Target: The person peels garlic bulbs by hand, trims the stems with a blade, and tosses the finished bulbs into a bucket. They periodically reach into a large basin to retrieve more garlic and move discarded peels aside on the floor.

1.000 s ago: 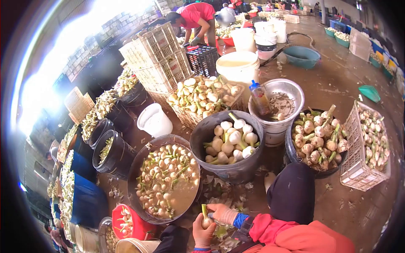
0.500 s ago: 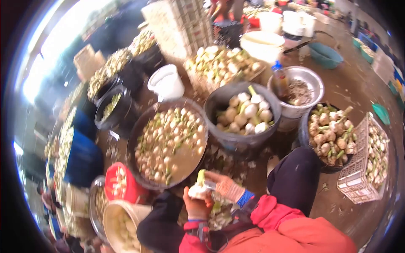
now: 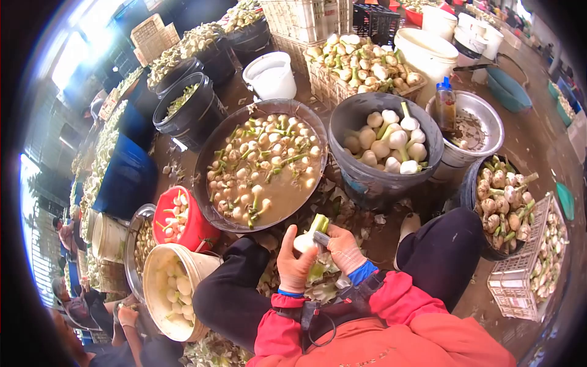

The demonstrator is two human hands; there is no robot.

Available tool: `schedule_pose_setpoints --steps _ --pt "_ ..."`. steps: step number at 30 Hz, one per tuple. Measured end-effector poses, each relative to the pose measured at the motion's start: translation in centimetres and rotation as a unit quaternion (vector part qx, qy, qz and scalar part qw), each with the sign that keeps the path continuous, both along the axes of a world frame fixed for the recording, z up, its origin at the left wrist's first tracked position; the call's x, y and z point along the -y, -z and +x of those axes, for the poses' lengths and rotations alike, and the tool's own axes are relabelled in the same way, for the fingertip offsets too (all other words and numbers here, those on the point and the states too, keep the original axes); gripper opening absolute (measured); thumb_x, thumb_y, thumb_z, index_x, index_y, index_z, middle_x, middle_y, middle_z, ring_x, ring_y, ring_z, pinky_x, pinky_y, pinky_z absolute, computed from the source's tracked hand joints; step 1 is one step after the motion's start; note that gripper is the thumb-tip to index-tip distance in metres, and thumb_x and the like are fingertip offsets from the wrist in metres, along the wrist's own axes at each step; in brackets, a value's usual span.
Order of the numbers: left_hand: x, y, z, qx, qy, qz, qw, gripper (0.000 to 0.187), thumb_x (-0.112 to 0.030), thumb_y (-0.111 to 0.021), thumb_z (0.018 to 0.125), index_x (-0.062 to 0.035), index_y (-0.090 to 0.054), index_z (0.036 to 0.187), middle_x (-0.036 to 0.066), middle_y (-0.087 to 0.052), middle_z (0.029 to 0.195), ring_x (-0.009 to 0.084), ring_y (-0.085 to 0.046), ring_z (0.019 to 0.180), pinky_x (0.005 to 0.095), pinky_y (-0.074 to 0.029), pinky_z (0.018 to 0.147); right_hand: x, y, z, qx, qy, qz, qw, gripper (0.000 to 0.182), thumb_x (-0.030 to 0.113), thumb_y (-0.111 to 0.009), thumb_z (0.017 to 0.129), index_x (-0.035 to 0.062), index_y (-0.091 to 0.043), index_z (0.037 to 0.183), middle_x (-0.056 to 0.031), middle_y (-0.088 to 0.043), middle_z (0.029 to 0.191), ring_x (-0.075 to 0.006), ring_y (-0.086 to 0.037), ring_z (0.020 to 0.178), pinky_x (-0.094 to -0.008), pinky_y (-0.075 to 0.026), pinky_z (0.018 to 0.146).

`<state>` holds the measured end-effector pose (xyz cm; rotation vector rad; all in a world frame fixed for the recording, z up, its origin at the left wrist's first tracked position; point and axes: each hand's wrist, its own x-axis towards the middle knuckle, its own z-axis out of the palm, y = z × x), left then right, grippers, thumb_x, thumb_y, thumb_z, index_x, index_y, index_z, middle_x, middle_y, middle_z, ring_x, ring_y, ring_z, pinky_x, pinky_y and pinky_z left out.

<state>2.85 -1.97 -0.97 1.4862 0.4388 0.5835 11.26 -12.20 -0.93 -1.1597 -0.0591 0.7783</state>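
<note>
My left hand (image 3: 295, 264) is wrapped around a white garlic bulb (image 3: 304, 243) whose short green stalk points up and to the right. My right hand (image 3: 346, 249) is closed on a small knife (image 3: 321, 238), its metal blade against the bulb near the stalk. Both hands are over my lap, above a heap of peelings (image 3: 323, 275). In front stands a wide basin (image 3: 203, 199) of murky water with many bulbs floating. To its right is a grey tub (image 3: 354, 183) with cleaner white bulbs.
At left are a red bucket (image 3: 205, 235) and a cream bucket (image 3: 205, 263) holding pale bulbs. A black bucket (image 3: 468, 183) and a plastic crate (image 3: 512, 275), both with bulbs, stand at right. A bottle (image 3: 446, 110) rests in a metal pot (image 3: 489, 137). Another person (image 3: 131, 330) sits lower left.
The view has shifted, so the containers appear lower left to right. The bulb's stalk now leans right instead of standing upright, and the knife has come to the stalk's base.
</note>
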Motion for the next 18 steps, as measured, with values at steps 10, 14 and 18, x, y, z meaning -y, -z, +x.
schedule_pose_setpoints --steps 10,14,18 --pt "-2.2 1.8 0.2 0.036 0.123 -0.537 0.834 0.066 -0.064 -0.048 0.082 -0.005 -0.056 0.11 0.008 -0.063 0.095 0.0198 -0.06 0.073 0.0312 -0.047 0.056 0.0 -0.5 -0.3 -0.109 -0.059 0.196 0.973 0.028 0.004 -0.054 0.088 -0.0041 -0.056 0.114 -0.008 -0.063 0.102 -0.0141 -0.06 0.092 -0.0258 -0.048 0.08" --pt "-2.3 3.8 -0.7 -0.038 -0.082 -0.4 0.912 0.06 -0.058 -0.051 0.084 -0.0109 -0.049 0.122 0.007 -0.059 0.106 0.0237 -0.059 0.097 0.0387 -0.05 0.077 0.1 -0.5 0.2 0.1 -0.027 0.05 0.993 0.029 0.0 -0.055 0.084 -0.0026 -0.056 0.113 -0.0059 -0.062 0.103 -0.0129 -0.058 0.094 -0.0263 -0.046 0.083" --pt "0.3 1.8 -0.9 0.019 -0.075 -0.234 0.969 0.076 -0.048 -0.062 0.083 -0.0098 -0.027 0.138 0.009 -0.055 0.113 0.0224 -0.059 0.092 0.0344 -0.05 0.075 0.0 -2.1 -0.5 0.235 -0.046 -0.072 0.968 0.032 0.001 -0.058 0.081 0.0013 -0.057 0.112 -0.0067 -0.064 0.102 -0.0143 -0.058 0.094 -0.0271 -0.044 0.085"
